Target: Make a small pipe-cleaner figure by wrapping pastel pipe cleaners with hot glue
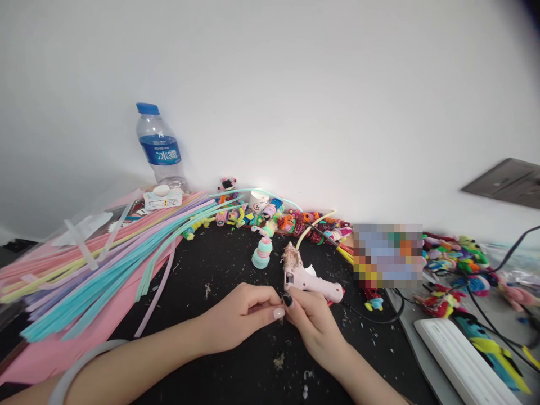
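Observation:
My left hand point(247, 312) and my right hand point(310, 320) meet over the black tabletop, thumbs and fingertips pinched close together. Whatever lies between the fingertips is too small or hidden to make out. Just behind my right hand, a pale pink hot glue gun point(314, 283) lies on its side, its nozzle end crusted with brownish residue. A small stacked figure of mint, pink and yellow pipe cleaner point(262, 253) stands to the left of the glue gun.
Bundles of pastel pipe cleaners point(126, 256) spread over pink sheets at the left, near a leaning water bottle point(159, 149). Colourful pipe cleaner figures point(291, 222) line the wall. A white power strip point(464, 360) and black cables point(472, 292) lie at the right.

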The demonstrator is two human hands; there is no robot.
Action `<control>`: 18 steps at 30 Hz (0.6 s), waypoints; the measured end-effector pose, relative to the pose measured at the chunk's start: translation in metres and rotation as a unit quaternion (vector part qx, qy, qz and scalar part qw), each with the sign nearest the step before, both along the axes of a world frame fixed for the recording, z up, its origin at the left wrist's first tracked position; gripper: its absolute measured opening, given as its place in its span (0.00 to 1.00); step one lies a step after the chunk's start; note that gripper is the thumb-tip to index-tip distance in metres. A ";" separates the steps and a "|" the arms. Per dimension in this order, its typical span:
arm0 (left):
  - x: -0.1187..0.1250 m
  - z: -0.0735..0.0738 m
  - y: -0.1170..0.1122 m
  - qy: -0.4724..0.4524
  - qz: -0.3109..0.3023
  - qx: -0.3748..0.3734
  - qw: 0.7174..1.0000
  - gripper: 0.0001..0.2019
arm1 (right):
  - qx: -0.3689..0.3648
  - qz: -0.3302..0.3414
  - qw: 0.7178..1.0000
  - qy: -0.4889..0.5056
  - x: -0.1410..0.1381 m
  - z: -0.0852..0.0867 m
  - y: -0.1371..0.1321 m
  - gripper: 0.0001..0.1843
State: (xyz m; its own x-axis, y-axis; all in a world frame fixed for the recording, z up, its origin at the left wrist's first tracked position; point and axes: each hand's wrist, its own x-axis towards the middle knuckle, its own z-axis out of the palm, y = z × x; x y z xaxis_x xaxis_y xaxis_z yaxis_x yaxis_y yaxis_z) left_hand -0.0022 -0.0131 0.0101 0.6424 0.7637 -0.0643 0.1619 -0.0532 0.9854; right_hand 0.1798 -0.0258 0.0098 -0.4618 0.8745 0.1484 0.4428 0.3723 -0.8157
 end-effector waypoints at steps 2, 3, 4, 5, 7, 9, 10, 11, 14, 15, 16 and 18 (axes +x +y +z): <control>-0.001 0.001 0.000 -0.007 0.002 -0.011 1.000 0.14 | -0.002 -0.011 1.000 0.007 0.001 -0.001 0.001 0.19; -0.001 0.000 0.000 -0.007 0.005 -0.017 1.000 0.15 | -0.002 -0.014 1.000 0.009 0.002 -0.001 0.001 0.19; -0.002 0.000 0.000 -0.003 0.007 -0.022 1.000 0.15 | -0.001 -0.014 1.000 0.009 0.002 0.000 0.001 0.19; -0.002 0.000 0.000 0.002 0.007 -0.025 1.000 0.16 | 0.001 -0.012 1.000 0.009 0.002 0.001 0.002 0.19; -0.003 0.000 -0.001 0.011 0.008 -0.022 1.000 0.16 | 0.014 -0.013 1.000 0.014 0.002 0.002 0.003 0.18; -0.002 0.001 -0.002 0.012 0.012 -0.014 1.000 0.15 | 0.033 -0.020 0.999 0.019 0.001 0.003 0.004 0.19; -0.002 0.002 -0.002 0.010 0.014 -0.013 1.000 0.14 | 0.043 -0.024 0.999 0.018 0.001 0.003 0.004 0.19; -0.002 0.003 -0.002 0.009 0.015 -0.015 1.000 0.13 | 0.052 -0.027 0.998 0.014 0.001 0.003 0.005 0.19; -0.001 0.006 -0.003 0.013 0.023 -0.012 1.000 0.13 | 0.072 -0.033 0.997 -0.001 0.002 0.003 0.003 0.18; -0.002 0.007 -0.003 0.016 0.030 0.001 0.999 0.14 | 0.071 -0.033 0.997 0.003 0.002 0.002 0.003 0.18; -0.002 0.008 -0.002 0.023 0.040 0.028 0.999 0.14 | 0.064 -0.031 0.997 0.013 0.003 0.002 0.002 0.17; -0.005 0.008 -0.002 0.037 0.065 0.119 0.990 0.13 | 0.041 -0.027 0.998 0.039 0.005 0.002 0.000 0.18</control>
